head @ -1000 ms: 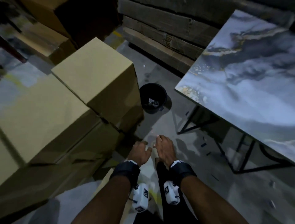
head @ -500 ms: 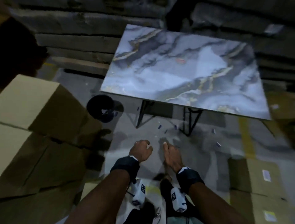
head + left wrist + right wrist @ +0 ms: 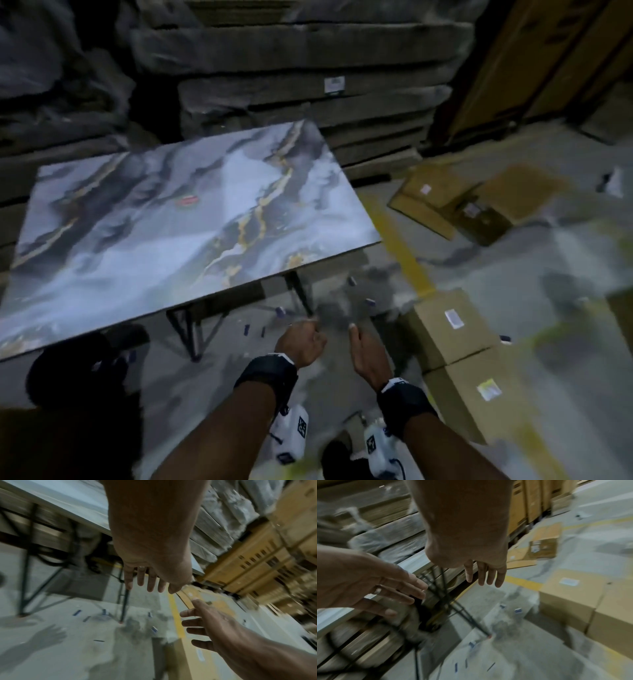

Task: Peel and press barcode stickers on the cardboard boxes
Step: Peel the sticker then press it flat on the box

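Nearest, both hands hang bare over the grey concrete floor (image 3: 219, 377). The left hand (image 3: 301, 342) looks loosely curled from the head view, yet its own wrist view shows the fingers (image 3: 150, 582) straight and slack — grip released, nothing in it. The right hand (image 3: 368, 353) is likewise released, fingers (image 3: 489, 577) spread and empty.

No sticker is in either hand, so the step in hand seems to be moving toward the next supply or box. To do it well, I would judge: find the sticker sheet first, then choose a box face not yet labelled, and peel from a corner so the label stays flat.

Just right of the hands lie two brown cardboard boxes (image 3: 455, 329), each already bearing a white barcode sticker (image 3: 454, 318). Left and farther is the blue-grey marble-patterned tabletop (image 3: 171, 222), with a small red thing on it, too blurred to name.

Only the wrist views show the tabletop's black metal legs (image 3: 25, 574) in full — and the ring on the left hand. Only the head view shows the farther flattened brown cardboard (image 3: 445, 195).
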Tool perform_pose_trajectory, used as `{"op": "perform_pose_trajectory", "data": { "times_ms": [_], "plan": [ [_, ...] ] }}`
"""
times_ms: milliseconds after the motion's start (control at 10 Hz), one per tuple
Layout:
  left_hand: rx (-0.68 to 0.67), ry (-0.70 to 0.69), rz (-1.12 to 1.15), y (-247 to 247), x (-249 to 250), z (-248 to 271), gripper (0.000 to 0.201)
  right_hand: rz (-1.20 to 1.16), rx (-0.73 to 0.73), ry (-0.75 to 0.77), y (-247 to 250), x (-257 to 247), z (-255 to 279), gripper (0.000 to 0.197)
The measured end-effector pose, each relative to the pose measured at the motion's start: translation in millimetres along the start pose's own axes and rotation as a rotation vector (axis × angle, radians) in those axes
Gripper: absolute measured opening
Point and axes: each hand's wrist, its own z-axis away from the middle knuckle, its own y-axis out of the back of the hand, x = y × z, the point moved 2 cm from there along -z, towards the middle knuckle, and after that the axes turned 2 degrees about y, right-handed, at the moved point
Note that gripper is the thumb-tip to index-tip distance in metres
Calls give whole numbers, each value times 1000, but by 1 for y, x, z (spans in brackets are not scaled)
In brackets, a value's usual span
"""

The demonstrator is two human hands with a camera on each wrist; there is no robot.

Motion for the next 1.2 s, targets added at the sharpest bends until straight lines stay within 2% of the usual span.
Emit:
{"op": "perform_pose_trajectory", "data": {
  "times_ms": [100,200,300,400,500,600,800,900,1000,1200],
  "plan": [
    [-72,-79,-117,-12,62,-37,41,-5,112,32,44,32,-26,65],
    [-158,-158,-149,-30,115,-68,39,2,159,-45,85,69,-49,68],
    [-211,-210,-157,-49,160,-93,36,-24,300,-44,108,119,-71,91],
    [-288,-252,-171,-57,199,-108,35,27,319,-127,142,146,-78,52],
    [-375,-364,-243,-72,226,-128,48,0,229,-220,166,152,-71,16],
    [-411,-417,-292,-84,248,-155,48,45,260,-231,172,191,-93,30],
    [-505,-525,-312,-119,287,-240,73,-137,414,-508,202,201,-122,14],
    [-537,-548,-353,-115,319,-271,60,-220,383,-547,211,210,-140,21],
    [-567,-553,-360,-120,335,-302,64,-234,576,-575,227,203,-158,43],
    [-594,-556,-429,-144,351,-354,44,-258,612,-621,236,222,-188,43]
  ]
}}
